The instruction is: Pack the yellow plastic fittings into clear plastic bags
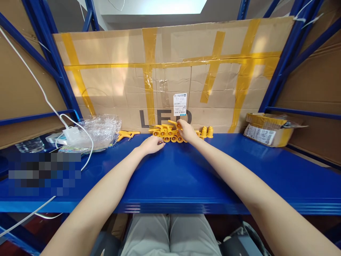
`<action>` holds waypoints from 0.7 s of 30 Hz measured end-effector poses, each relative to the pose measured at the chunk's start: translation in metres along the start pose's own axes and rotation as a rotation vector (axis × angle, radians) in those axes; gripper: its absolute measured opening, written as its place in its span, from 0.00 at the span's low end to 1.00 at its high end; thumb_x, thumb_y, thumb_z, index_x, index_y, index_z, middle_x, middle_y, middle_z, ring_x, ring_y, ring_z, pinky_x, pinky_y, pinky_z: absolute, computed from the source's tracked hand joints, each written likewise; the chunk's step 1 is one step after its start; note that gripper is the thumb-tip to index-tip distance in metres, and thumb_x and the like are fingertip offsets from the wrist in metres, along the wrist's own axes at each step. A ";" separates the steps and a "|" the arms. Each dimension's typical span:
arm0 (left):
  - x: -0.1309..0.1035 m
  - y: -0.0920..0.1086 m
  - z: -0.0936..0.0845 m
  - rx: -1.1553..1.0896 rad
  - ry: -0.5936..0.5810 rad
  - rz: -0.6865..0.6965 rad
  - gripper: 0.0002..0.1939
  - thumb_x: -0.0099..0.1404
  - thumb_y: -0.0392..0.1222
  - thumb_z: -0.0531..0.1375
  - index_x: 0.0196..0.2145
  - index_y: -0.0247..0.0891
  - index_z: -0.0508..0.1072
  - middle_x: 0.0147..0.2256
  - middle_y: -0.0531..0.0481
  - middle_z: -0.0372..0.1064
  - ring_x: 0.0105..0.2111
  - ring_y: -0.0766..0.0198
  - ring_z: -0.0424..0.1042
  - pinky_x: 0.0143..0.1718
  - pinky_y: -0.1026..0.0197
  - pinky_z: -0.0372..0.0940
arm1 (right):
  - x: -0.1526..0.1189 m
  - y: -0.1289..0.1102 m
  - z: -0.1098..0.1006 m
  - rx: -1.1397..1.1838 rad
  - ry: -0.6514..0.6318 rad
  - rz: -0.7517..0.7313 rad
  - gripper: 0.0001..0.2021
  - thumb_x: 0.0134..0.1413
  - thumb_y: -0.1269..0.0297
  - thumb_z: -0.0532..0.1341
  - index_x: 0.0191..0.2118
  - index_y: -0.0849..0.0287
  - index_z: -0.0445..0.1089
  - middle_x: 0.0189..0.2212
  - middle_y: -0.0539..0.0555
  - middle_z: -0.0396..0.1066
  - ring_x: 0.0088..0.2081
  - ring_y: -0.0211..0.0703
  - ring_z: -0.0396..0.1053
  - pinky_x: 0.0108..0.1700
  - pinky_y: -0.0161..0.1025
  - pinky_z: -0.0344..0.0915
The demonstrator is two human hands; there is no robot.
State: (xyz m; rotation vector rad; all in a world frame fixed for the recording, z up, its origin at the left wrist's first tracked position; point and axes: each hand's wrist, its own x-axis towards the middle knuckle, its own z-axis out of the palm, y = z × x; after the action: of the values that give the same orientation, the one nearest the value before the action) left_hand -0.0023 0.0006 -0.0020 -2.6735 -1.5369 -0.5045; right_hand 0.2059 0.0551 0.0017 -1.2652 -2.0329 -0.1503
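Yellow plastic parts with round, cup-like ends [169, 133] are stacked in rows at the back middle of the blue shelf. My right hand [186, 131] is over the right part of the stack, its fingers closed on one yellow part [174, 123] at the top. At the stack's front left rests my left hand [153, 145], fingers curled beside the lower row; whether it holds anything is hidden. Two yellow parts [207, 132] stand upright just right of the stack. Further left lie a few loose yellow pieces [127, 134] with thin dark tips.
Clear plastic wrap [99, 129] and a white plug adapter [72, 135] with cables lie on the left of the blue shelf [170, 177]. A small opened cardboard box [269, 131] sits at the right. Taped cardboard [119, 85] closes off the back.
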 end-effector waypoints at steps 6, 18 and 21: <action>0.000 0.001 0.000 -0.001 -0.006 -0.008 0.14 0.63 0.45 0.53 0.33 0.37 0.76 0.30 0.46 0.75 0.30 0.57 0.72 0.34 0.58 0.64 | 0.007 -0.006 0.009 -0.080 -0.156 0.106 0.21 0.51 0.80 0.52 0.50 0.60 0.63 0.51 0.62 0.68 0.51 0.52 0.68 0.50 0.45 0.64; 0.002 -0.002 0.004 -0.005 -0.010 0.007 0.15 0.63 0.47 0.52 0.32 0.38 0.76 0.30 0.47 0.75 0.30 0.58 0.71 0.34 0.59 0.64 | 0.017 0.006 -0.005 -0.115 -0.188 0.100 0.27 0.52 0.76 0.56 0.59 0.60 0.60 0.54 0.63 0.67 0.54 0.52 0.66 0.54 0.46 0.62; 0.002 -0.003 0.004 -0.001 -0.011 0.010 0.15 0.63 0.47 0.52 0.31 0.38 0.76 0.29 0.47 0.75 0.29 0.58 0.71 0.33 0.60 0.63 | 0.018 0.005 0.000 -0.047 -0.135 0.069 0.27 0.52 0.79 0.55 0.60 0.64 0.60 0.54 0.64 0.67 0.55 0.50 0.66 0.55 0.43 0.62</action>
State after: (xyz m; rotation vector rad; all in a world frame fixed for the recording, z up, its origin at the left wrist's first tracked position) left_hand -0.0025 0.0046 -0.0057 -2.6882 -1.5252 -0.4909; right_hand 0.2053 0.0708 0.0122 -1.4066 -2.1073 -0.0824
